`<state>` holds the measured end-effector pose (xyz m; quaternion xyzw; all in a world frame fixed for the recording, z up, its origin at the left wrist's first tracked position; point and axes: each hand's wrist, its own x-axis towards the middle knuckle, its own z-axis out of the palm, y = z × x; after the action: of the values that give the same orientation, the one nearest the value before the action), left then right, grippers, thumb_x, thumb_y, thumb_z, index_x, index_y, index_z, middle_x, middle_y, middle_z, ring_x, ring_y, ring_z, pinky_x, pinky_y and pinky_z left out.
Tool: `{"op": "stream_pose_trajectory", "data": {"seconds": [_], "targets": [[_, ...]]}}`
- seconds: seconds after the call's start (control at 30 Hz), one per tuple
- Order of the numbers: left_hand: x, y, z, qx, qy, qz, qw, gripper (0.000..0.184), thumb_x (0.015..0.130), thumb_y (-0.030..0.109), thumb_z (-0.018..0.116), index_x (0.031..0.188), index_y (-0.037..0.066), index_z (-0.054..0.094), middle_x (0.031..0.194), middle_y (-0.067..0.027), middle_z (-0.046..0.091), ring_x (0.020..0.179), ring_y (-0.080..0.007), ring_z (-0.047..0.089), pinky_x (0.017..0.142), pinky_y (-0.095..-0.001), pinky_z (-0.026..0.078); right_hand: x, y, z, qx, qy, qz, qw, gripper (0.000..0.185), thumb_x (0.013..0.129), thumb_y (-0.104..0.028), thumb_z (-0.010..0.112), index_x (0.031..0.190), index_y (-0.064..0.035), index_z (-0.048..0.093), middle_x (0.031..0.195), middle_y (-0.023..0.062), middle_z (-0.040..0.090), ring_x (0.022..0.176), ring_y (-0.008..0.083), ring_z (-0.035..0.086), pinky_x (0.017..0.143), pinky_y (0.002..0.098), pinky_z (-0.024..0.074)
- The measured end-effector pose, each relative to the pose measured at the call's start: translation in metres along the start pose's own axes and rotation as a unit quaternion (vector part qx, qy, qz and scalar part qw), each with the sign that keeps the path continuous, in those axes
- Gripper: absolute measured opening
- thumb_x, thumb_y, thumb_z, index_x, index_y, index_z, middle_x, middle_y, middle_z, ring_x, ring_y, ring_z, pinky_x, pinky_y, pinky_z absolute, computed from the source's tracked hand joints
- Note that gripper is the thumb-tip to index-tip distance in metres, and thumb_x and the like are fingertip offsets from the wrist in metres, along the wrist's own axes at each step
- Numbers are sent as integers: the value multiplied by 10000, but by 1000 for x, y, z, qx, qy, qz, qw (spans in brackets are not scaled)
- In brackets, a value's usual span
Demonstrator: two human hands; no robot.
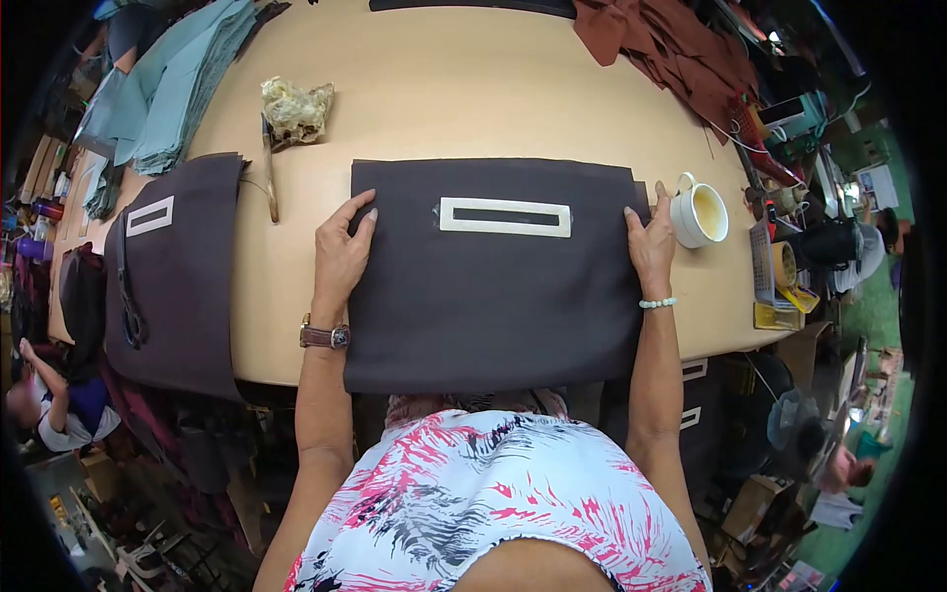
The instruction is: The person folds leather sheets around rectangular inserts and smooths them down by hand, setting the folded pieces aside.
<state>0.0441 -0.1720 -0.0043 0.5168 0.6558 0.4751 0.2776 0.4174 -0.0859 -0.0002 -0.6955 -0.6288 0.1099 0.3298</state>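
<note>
A dark fabric panel [493, 306] lies in front of me at the table's near edge, its lower part reaching over that edge. Stuck near its upper middle is a white rectangular frame [505, 228] with a long slot. My left hand [344, 247] grips the panel's left edge, thumb on top. At the right edge my right hand [652, 247] holds it the same way, index finger stretched out. Another dark layer peeks out beneath the upper right corner. Fingertips under the fabric are hidden. A white cup [683, 223] of yellowish liquid stands just beside my right hand.
To the left, more dark panels [182, 286] hang over the edge, with black scissors [133, 321] on top. A stick [270, 183] lies by a crumpled yellowish clump [296, 111]. Blue-grey pieces [187, 89] and brown pieces [661, 49] lie at the far corners.
</note>
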Motion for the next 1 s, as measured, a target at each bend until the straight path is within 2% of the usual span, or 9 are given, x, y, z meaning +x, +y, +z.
{"op": "stream_pose_trajectory", "data": {"seconds": [0.13,0.23,0.4,0.6,0.7,0.83,0.93,0.97,1.0], "targets": [[0,0,-2,5,-11,-3,1000,295,872,97,566,1142,-19,595,1038,-106,644,955,-135,579,863,-250,436,0,-6,-5,-13,-18,29,999,638,802,-163,617,1352,-21,328,1204,282,518,1142,367,512,949,404,400],[0,2,0,9,2,10,1000,286,854,96,563,1115,-13,605,1026,-141,657,947,-179,605,859,-279,440,0,-1,-2,-3,-6,14,1000,644,800,-156,620,1354,-18,324,1206,283,517,1145,366,510,950,404,399],[2,3,-3,24,-6,-4,1000,277,850,85,573,1103,-22,610,1012,-145,660,938,-186,613,855,-285,446,0,1,0,36,7,-9,999,647,801,-141,620,1359,-17,317,1204,289,514,1133,366,520,943,395,407],[1,5,-11,66,-1,6,998,281,839,67,576,1104,-16,613,1000,-149,663,929,-186,620,848,-288,453,6,-16,-11,13,-25,30,999,648,791,-126,631,1358,-34,330,928,204,615,896,322,603,789,392,449],[2,3,-13,59,-20,-5,998,296,822,63,576,1108,-6,614,997,-147,663,904,-188,625,826,-286,459,12,-12,-3,5,-4,-2,1000,639,788,-126,634,1350,-43,343,838,166,610,794,302,596,718,393,447],[8,8,-17,61,-39,-31,997,327,795,86,588,1111,4,614,991,-148,660,857,-204,632,769,-279,467,14,-20,-4,7,-38,16,999,647,794,-145,629,1360,-64,326,805,143,578,760,314,581,716,398,452],[19,4,-15,104,-7,29,994,344,788,123,605,1112,8,611,978,-158,658,825,-234,633,739,-288,469,16,-14,3,-23,-8,-6,1000,657,796,-157,630,1366,-70,315,817,147,574,778,321,584,731,407,452],[23,0,-13,123,9,64,990,332,794,143,605,1096,8,618,976,-179,655,825,-268,632,757,-310,473,18,-19,0,-45,-34,35,998,665,795,-175,638,1367,-76,314,864,166,592,825,326,594,747,412,452],[26,1,-13,125,9,48,991,323,794,144,605,1086,7,623,978,-184,654,833,-277,632,765,-320,473,19,-19,3,-44,-31,26,998,669,794,-179,640,1368,-75,313,871,169,594,832,327,594,750,412,452]]}}
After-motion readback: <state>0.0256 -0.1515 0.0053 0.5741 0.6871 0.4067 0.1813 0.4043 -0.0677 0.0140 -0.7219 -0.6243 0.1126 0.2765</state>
